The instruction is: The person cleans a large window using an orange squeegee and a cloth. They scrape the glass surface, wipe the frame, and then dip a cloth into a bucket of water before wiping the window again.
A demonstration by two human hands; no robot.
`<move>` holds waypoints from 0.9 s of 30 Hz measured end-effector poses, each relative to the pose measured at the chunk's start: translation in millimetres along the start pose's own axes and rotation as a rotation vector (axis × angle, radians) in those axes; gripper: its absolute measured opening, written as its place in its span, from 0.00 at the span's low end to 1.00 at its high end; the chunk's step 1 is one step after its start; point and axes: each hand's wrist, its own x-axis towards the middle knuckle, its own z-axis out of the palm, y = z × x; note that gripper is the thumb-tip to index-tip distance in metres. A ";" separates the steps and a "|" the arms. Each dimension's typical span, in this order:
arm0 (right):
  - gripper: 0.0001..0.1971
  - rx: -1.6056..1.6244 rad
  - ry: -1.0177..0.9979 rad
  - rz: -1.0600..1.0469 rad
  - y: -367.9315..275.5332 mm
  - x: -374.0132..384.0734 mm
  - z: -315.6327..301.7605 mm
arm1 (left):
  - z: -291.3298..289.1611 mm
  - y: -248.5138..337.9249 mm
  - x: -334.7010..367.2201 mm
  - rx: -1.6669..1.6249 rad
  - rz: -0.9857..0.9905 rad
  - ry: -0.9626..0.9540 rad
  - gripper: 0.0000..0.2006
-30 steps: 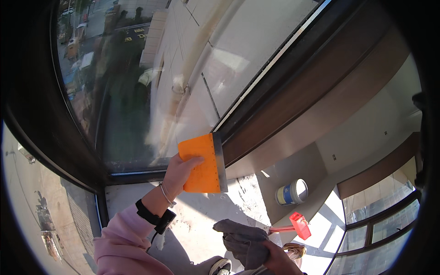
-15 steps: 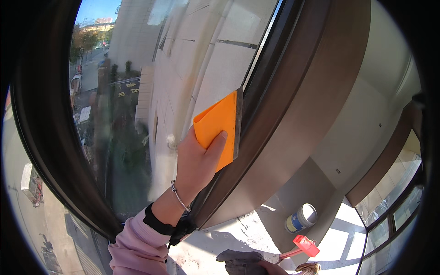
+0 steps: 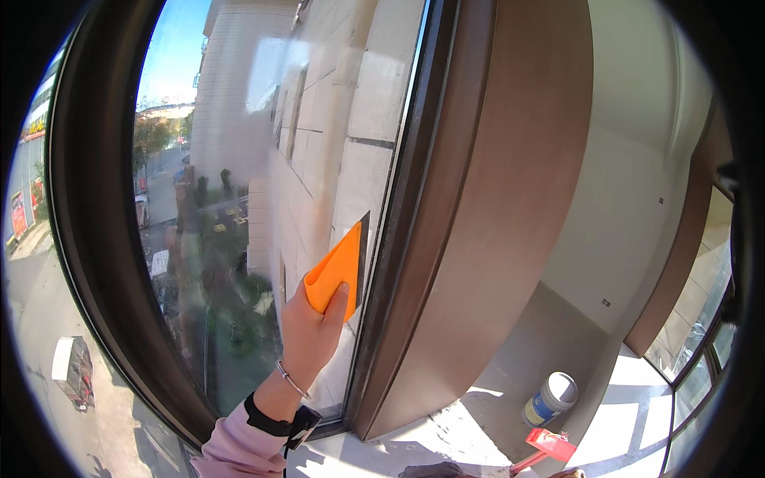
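My left hand (image 3: pixel 316 325) grips an orange scraper (image 3: pixel 338 275) with a thin dark blade. The thumb lies on its near face and the fingers wrap behind it, mostly hidden. Its blade stands nearly upright over the window glass (image 3: pixel 263 183), close beside the dark right frame (image 3: pixel 398 263). Whether the blade touches the pane I cannot make out. Pink sleeve, black wristband and a thin bracelet mark this arm. A grey cloth (image 3: pixel 434 472) is cut off by the bottom edge; my right hand's fingers cannot be made out there.
A broad brown panel (image 3: pixel 510 183) rises right of the window. Below it, a white bucket (image 3: pixel 555 393) with a blue and yellow label and a red-headed tool (image 3: pixel 551 444) stand out near a pale sunlit surface (image 3: pixel 446 446). Another window (image 3: pixel 701 342) is at far right.
The whole view has shifted, so the window and scraper appear lower and further left. Against the frame, the blade has moved slightly left. My left hand keeps its grip; less of the grey cloth shows.
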 end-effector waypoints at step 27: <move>0.23 -1.575 1.083 -2.154 -363.3 1.4 329.5 | -153.3 -94.6 -151.2 -0.167 -0.532 0.268 0.14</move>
